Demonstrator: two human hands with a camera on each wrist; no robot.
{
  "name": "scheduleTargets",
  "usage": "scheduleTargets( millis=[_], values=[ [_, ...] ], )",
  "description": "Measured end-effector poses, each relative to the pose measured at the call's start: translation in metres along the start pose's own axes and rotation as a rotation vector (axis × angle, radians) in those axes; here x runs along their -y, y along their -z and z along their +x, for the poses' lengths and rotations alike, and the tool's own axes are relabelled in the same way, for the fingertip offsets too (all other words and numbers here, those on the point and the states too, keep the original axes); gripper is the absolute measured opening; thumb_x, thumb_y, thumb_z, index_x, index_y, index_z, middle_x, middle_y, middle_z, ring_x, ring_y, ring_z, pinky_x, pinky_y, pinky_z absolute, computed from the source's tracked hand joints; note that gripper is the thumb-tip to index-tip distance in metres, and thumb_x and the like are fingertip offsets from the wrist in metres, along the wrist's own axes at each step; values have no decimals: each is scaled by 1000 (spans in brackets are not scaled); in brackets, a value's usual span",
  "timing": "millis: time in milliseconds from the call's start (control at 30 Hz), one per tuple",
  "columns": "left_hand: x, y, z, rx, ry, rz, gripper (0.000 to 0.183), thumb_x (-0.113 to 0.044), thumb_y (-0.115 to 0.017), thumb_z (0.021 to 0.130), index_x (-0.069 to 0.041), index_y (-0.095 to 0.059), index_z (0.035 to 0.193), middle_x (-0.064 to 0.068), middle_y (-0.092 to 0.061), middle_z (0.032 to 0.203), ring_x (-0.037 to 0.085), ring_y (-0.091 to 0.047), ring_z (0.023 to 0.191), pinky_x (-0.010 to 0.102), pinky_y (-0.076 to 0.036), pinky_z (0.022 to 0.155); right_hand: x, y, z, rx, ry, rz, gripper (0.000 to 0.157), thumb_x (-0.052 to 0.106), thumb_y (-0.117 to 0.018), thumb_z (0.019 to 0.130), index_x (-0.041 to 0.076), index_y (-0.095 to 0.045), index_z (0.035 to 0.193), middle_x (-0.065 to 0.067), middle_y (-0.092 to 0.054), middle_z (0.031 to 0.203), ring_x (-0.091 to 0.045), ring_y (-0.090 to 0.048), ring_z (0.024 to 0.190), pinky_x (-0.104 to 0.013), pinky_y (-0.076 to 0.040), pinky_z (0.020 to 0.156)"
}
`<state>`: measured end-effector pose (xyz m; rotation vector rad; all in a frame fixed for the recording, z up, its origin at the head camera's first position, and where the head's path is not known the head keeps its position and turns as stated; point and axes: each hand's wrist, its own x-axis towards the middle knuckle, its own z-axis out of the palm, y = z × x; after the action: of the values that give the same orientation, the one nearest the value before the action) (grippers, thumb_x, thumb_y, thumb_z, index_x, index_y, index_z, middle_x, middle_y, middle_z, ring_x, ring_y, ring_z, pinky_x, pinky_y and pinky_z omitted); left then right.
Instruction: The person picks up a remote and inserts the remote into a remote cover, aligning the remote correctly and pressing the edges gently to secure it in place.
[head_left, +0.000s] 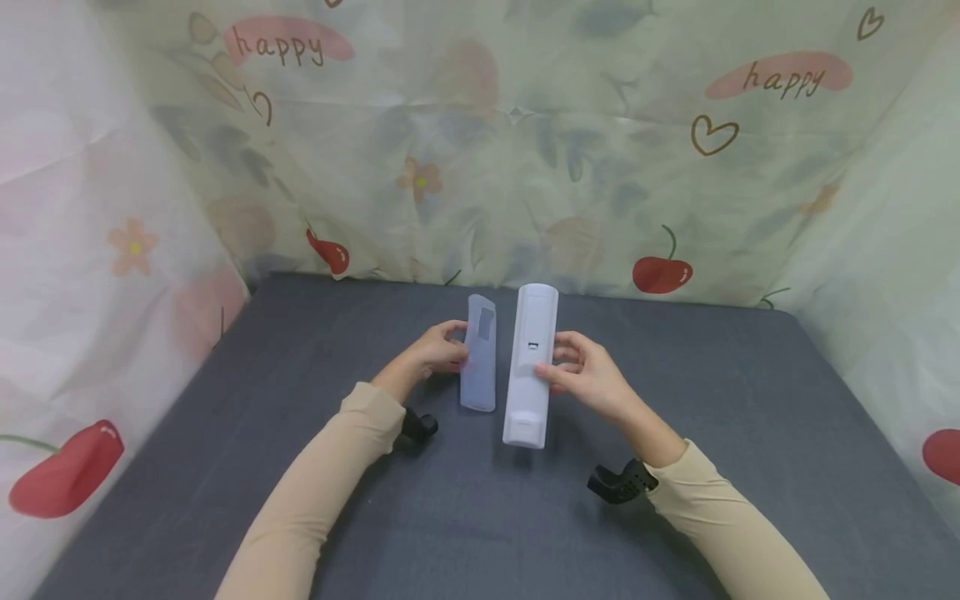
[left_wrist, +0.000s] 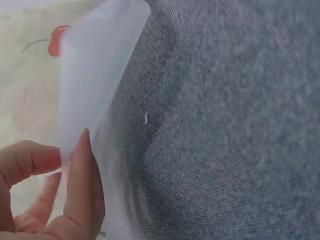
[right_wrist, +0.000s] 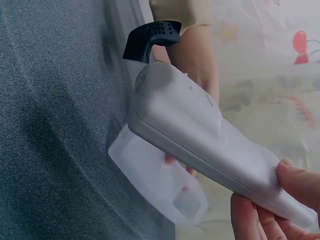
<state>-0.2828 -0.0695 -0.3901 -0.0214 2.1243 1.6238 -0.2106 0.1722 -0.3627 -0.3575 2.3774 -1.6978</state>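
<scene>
My left hand (head_left: 437,348) pinches the edge of a translucent remote control cover (head_left: 477,379), which stands on end with a rectangular window near its top. In the left wrist view the thumb and fingers meet on either side of the thin cover (left_wrist: 95,75). To its right, my right hand (head_left: 596,375) grips a white remote control (head_left: 528,396) by its side, thumb across its face. That face carries a small dark slot. In the right wrist view the thick end of the remote (right_wrist: 175,110) points toward the left forearm and overlaps the cover (right_wrist: 145,167).
A dark grey cloth-covered table (head_left: 465,533) lies under both hands. Behind it hangs a printed curtain (head_left: 517,200) with cherries and flowers, and more curtain closes both sides. Black mounts sit at the left wrist (head_left: 420,426) and right wrist (head_left: 621,482).
</scene>
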Motion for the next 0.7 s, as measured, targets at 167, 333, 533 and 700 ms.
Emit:
scheduleTargets(
  millis=[167,333,533,700],
  values=[
    [-5,-2,-10,42,-35,-55,64,10,-49,84,-11,-34,142,20,-54,123,13,-59,79,28,-53,75,0,1,1,-15,6,-8,55,11,-67,86,-3,-40,131,-28,-56,123,-22,-67,91,-47,-55,78],
    [0,-5,-5,78,-104,-131,68,11,-50,83,-14,-29,143,19,-56,129,13,-62,79,30,-53,76,3,3,0,-44,14,-16,55,11,-67,86,-2,-41,131,-27,-57,123,-20,-67,90,-43,-57,76],
    [-1,-10,-13,81,-127,-147,66,5,-52,86,-17,-30,144,21,-57,128,11,-64,79,30,-54,76,7,10,1,-86,21,-7,56,14,-67,86,-1,-39,133,-27,-56,123,-15,-66,91,-32,-57,73],
    [-3,-14,-25,88,-130,-172,56,-1,-52,92,-15,-34,143,21,-60,121,9,-65,76,29,-56,73,13,16,1,-116,35,13,57,15,-67,87,-1,-39,133,-26,-55,125,-9,-66,89,-32,-57,75]
  ],
)
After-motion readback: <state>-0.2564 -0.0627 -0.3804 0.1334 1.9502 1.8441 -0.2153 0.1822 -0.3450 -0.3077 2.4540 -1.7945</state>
